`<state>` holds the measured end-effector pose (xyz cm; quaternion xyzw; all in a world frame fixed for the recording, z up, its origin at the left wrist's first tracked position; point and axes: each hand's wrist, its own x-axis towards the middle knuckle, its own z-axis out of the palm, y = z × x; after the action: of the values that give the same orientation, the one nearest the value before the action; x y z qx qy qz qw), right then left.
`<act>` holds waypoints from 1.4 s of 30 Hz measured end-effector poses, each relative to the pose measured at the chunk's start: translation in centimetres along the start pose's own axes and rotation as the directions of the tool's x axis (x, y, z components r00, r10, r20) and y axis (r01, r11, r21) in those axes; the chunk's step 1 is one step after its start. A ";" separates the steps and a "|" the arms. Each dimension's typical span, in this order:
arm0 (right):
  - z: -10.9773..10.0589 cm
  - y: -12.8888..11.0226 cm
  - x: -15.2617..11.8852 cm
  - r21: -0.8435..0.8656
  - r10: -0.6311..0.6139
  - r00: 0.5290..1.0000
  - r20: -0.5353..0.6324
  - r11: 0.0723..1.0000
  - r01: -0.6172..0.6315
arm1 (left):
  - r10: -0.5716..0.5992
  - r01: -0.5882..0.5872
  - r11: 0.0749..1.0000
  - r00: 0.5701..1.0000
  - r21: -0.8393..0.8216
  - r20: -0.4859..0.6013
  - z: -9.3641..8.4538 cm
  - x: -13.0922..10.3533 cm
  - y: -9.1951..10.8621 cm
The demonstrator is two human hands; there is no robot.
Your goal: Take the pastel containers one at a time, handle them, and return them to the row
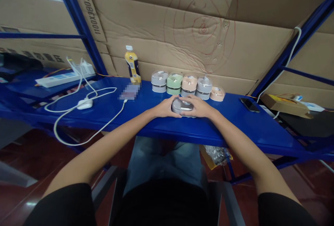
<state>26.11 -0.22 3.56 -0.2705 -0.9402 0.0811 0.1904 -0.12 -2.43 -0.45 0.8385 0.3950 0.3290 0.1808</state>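
Observation:
A small grey rounded container (182, 105) with a shiny clear top rests near the front of the blue table. My left hand (167, 107) is wrapped round its left side, and my right hand (199, 107) curves round its right side. Just behind it stands a row of similar containers: stacks of a grey one (159, 79), a green one (174, 82), a peach one (189, 84) over a grey base, and another grey one (204, 86). A single low peach container (217, 94) ends the row on the right.
On the blue table (161, 128), a yellow drink bottle (133, 65) stands behind a blurred-out device (130, 91) on a white cable. A white charger (85, 103) and power strip (65, 77) lie left. A phone (249, 104) and an open cardboard box (285, 105) lie right.

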 end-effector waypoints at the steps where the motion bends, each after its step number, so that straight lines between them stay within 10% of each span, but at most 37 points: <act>1: -0.1 0.1 -0.1 0.011 0.001 1.000 0.005 1.000 -0.002 | 0.014 -0.014 1.000 1.000 0.001 0.006 -0.1 0.0 0.0; 13: -1.9 1.2 -1.7 0.068 0.095 0.992 0.078 0.993 -0.101 | -0.031 0.031 0.999 1.000 0.025 0.003 -0.5 -0.5 0.1; 19: -4.9 0.9 -9.0 -0.074 0.296 0.954 0.042 0.953 -0.293 | -0.066 0.066 0.997 0.998 0.033 0.003 -0.5 -0.6 0.0; 23: -6.8 0.7 -15.0 -0.292 0.600 0.800 -0.020 0.761 -0.579 | -0.052 0.052 0.998 0.999 0.047 0.003 -0.4 -0.5 -0.1; 26: -7.6 2.0 -17.0 -0.404 0.784 0.599 -0.162 0.501 -0.765 | -0.045 0.044 0.997 0.999 0.064 0.005 -0.4 -0.5 -0.1; 30: -7.8 5.3 -15.6 -0.412 0.875 0.390 -0.286 0.256 -0.875 | -0.056 0.053 0.993 0.998 0.104 0.025 -0.6 -0.5 0.2; 34: -8.3 9.4 -12.4 -0.339 0.893 0.298 -0.338 0.180 -0.924 | -0.053 0.048 0.991 0.998 0.124 0.038 -0.7 -0.6 0.5; 42: -8.9 12.6 -8.7 -0.364 0.823 0.404 -0.400 0.261 -0.894 | -0.020 0.016 0.991 0.999 0.134 0.030 -0.7 -0.6 0.3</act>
<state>42.47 6.15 5.73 -0.7815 -0.6074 -0.1082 0.0932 -0.69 -3.05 0.02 0.8502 0.4207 0.2871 0.1334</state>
